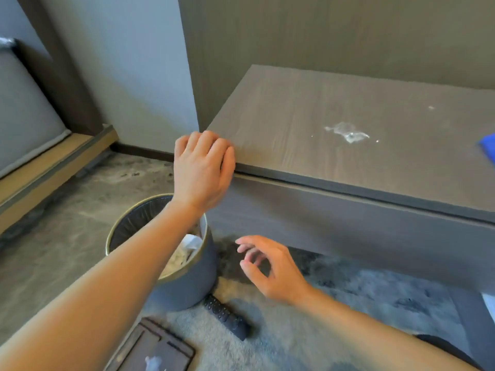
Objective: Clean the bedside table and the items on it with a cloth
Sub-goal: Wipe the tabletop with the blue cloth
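Note:
The grey-brown wooden bedside table (308, 103) fills the upper right. A whitish smear (347, 133) and a few small specks lie on its top. A blue cloth (488, 148) shows only as a corner at the right edge of the view, lying on the tabletop. My left hand (202, 167) rests with curled fingers on the table's front left corner and holds nothing. My right hand (270, 266) hovers low in front of the table, above the carpet, fingers apart and empty.
A round dark waste bin (187, 287) with a gold rim and paper inside stands on the floor under my left forearm. A black remote control (226, 315) lies on the carpet beside it. A dark tray (152, 349) sits at the bottom edge. A bed frame (51, 167) runs along the left.

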